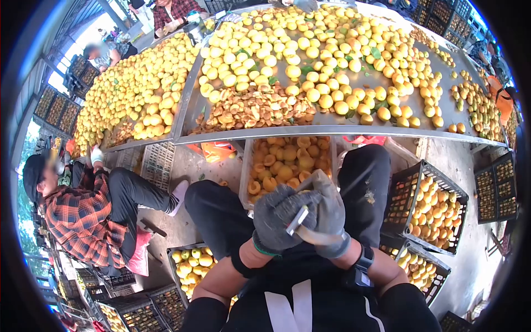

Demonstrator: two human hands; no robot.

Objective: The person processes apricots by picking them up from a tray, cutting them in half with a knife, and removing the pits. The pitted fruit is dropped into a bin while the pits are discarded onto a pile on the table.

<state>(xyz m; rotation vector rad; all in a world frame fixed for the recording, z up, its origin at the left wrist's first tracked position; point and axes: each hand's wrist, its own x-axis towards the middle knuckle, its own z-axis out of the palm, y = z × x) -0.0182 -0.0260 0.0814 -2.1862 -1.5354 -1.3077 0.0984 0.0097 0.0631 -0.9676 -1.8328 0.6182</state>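
My left hand, in a dark grey work glove, is closed and pressed against my right hand above my lap. The right glove is lighter grey, and its fingers are curled too. A short, flat, silver-edged tool sticks out between the two palms; the rest of it is hidden by the gloves. I cannot tell which hand grips it. Right beyond my fingertips, between my knees, a pale crate holds orange apricot halves.
A metal-rimmed sorting table carries whole yellow apricots and a heap of apricot pieces. Black crates of apricots stand at my right, another crate at my left. A person in a plaid shirt sits at the left.
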